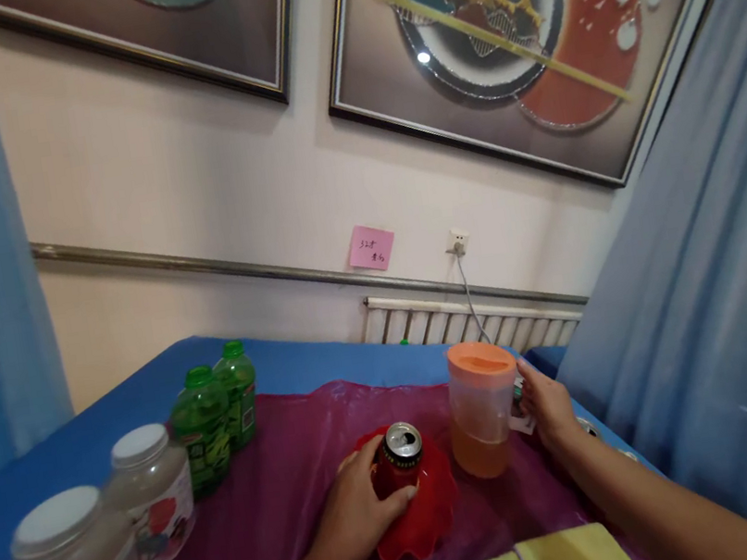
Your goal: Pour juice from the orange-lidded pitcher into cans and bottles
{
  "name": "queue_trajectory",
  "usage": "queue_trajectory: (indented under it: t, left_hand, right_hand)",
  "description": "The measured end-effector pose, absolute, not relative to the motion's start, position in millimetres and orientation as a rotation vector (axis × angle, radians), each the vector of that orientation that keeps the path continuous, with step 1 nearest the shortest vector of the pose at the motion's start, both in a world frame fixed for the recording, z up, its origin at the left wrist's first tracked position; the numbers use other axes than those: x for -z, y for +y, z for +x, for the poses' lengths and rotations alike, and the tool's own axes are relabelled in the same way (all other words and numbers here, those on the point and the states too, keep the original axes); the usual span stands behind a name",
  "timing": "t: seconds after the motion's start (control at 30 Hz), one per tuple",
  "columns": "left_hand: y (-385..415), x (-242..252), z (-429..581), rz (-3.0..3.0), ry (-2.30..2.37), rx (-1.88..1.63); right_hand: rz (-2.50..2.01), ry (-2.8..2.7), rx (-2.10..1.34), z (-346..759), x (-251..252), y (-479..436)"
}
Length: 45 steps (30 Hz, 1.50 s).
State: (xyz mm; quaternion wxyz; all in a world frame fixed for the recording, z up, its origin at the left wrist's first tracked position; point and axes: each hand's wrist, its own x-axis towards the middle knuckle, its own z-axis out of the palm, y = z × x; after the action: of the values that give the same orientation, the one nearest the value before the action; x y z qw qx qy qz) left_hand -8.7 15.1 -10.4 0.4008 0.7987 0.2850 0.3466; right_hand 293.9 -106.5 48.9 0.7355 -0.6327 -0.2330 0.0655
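Note:
My left hand (362, 511) is wrapped round a drink can (404, 444) with an opened top. The can stands upright over a red scallop-edged dish (418, 535); its lower part is hidden by my fingers. On the right, my right hand (547, 399) is closed at the handle side of a clear plastic pitcher (480, 423) with an orange lid. Amber liquid fills roughly its lower half. The pitcher is upright, just right of the dish, and the fingers on its handle are partly hidden.
Two green bottles (203, 427) and two white-lidded jars (152, 491) line the left side. A folded yellow cloth (570, 559) lies at the front. Purple sheeting (291, 479) covers the blue surface (301, 356). Blue curtains (715, 313) hang at both sides.

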Motion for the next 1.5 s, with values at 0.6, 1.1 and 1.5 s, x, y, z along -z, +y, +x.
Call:
queue_trajectory:
  t: [0.6, 1.1, 1.5]
  left_hand:
    - [14.7, -12.7, -8.6, 1.968, 0.803, -0.946]
    - [23.9, 12.7, -5.0, 2.118, 0.558, -0.811]
    - [33.4, 13.8, -2.1, 2.141, 0.492, -0.743]
  right_hand:
    - [-1.327, -0.337, 0.125, 289.5, -15.0, -133.9]
    - [-1.485, -0.903, -0.51, 121.2, 3.2, -109.0]
    - [-1.334, -0.809, -0.25, 153.8, -19.7, -162.9]
